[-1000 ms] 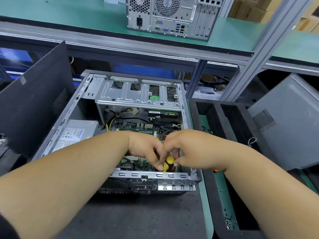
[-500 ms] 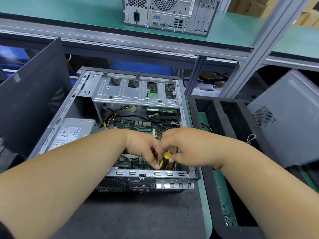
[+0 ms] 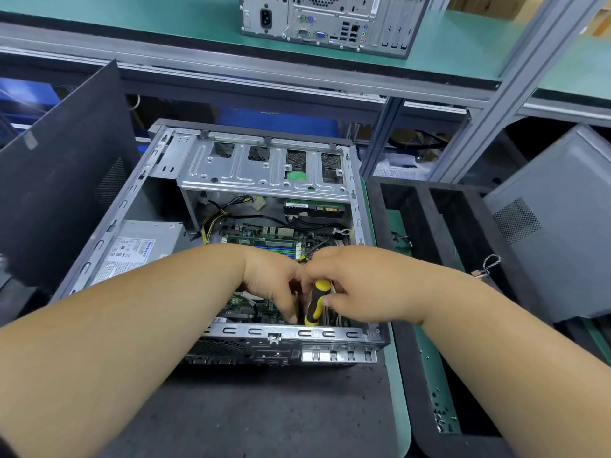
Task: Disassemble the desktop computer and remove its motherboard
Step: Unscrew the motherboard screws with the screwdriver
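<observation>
Two bare forearms and two bare hands, seen from above

The left hand (image 3: 274, 285) and right hand (image 3: 350, 285) wear no gloves, rings or watch; both forearms are uncovered, with a dark sleeve edge (image 3: 6, 447) at the lower left corner

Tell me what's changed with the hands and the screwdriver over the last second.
More of the yellow and black screwdriver handle now shows between the hands, standing nearly upright over the motherboard. The right hand keeps its grip on the handle; the left hand stays close beside it, fingers down by the shaft. The view has also tilted down slightly. The open case, the power supply and the drive cage are unchanged.
</observation>
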The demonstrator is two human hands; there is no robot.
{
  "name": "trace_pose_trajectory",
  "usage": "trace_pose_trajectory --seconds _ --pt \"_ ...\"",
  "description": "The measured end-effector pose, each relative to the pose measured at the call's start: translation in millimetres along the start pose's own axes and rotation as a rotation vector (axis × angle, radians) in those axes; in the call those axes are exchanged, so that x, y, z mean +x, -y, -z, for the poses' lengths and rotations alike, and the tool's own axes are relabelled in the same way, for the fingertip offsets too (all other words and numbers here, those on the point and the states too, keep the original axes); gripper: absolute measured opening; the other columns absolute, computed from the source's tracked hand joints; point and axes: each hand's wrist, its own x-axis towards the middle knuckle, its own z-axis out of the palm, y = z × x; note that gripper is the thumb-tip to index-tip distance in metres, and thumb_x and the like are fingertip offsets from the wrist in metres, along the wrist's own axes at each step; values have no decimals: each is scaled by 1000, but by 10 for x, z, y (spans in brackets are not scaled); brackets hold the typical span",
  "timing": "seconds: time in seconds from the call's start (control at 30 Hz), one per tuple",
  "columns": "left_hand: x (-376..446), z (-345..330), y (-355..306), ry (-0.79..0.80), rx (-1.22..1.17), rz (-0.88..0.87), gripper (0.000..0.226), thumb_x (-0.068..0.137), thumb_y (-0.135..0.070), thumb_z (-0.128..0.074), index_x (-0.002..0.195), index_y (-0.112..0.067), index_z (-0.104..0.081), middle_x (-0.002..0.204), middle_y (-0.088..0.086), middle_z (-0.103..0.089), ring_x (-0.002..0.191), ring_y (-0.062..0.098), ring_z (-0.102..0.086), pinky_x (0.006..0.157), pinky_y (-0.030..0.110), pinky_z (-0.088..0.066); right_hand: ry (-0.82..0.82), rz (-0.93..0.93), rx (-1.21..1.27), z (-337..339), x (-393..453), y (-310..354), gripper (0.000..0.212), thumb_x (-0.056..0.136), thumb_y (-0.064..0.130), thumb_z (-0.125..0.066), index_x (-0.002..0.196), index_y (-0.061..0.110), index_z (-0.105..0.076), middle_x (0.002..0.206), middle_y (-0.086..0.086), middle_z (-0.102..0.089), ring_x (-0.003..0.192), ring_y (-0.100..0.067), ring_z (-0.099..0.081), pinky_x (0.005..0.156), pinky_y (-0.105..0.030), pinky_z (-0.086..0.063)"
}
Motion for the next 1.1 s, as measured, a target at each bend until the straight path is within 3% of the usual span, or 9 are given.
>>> trace_pose_trajectory --seconds 0.1,0.23,0.47,0.57,0.67,0.83,0.9,1.0,1.1 --pt "18 18 6 -11 107 71 36 83 -8 -69 79 -42 -58 70 -26 -61 61 -17 -54 56 1 -37 36 2 -9 -57 47 5 4 94 32 -52 93 30 -49 86 12 -44 87 -14 -48 78 -35 -44" --pt "31 33 11 -78 268 157 31 84 -15 -64 77 -42 -52 76 -16 -55 66 2 -48 62 21 -38 -4 -12 -148 -99 157 1 34 95 59 -40 94 27 -52 70 7 -48 67 -12 -46 63 -35 -44" --pt "64 14 84 -43 337 245 29 87 -17 -62 72 -40 -54 66 -24 -51 56 -6 -47 51 10 -34 56 55 -10 -81 266 -9 15 87 31 -55 100 28 -60 88 11 -52 85 -16 -52 74 -35 -45" --pt "60 -3 82 7 324 244 28 88 -17 -63 72 -38 -55 67 -26 -51 57 -9 -48 52 10 -34 26 39 -112 -128 288 -35 22 96 46 -43 96 25 -52 77 8 -52 72 -18 -50 82 -36 -40" --pt "53 -26 59 62 311 233 25 89 -14 -59 99 -35 -68 73 -29 -53 64 -9 -49 57 4 -36 48 46 -161 -114 308 -58 25 100 48 -36 94 26 -46 68 9 -46 62 -12 -41 91 -39 -40" --pt "42 -44 21 111 330 268 20 92 -15 -56 97 -32 -65 68 -21 -50 57 -5 -49 48 1 -35 95 124 -21 -36 302 -109 13 87 30 -53 98 27 -49 93 10 -50 86 -17 -49 73 -34 -45" --pt "35 -52 6 130 339 300 12 93 -19 -56 93 -29 -63 72 -17 -55 60 -4 -52 54 4 -39 86 154 -48 -51 318 -118 13 90 37 -51 97 27 -46 87 10 -47 82 -18 -48 68 -34 -42" --pt "32 -64 13 185 411 344 29 92 -28 -56 120 -21 -61 107 3 -66 89 18 -58 87 32 -51 53 149 -144 -99 367 -144 27 96 52 -43 95 26 -40 73 8 -44 72 -21 -47 66 -36 -42" --pt "35 -68 22 223 442 353 34 93 -33 -56 125 -22 -59 118 6 -64 97 24 -57 89 33 -48 41 174 -113 -120 400 -148 20 95 45 -48 99 26 -44 71 8 -43 72 -21 -47 65 -36 -44"
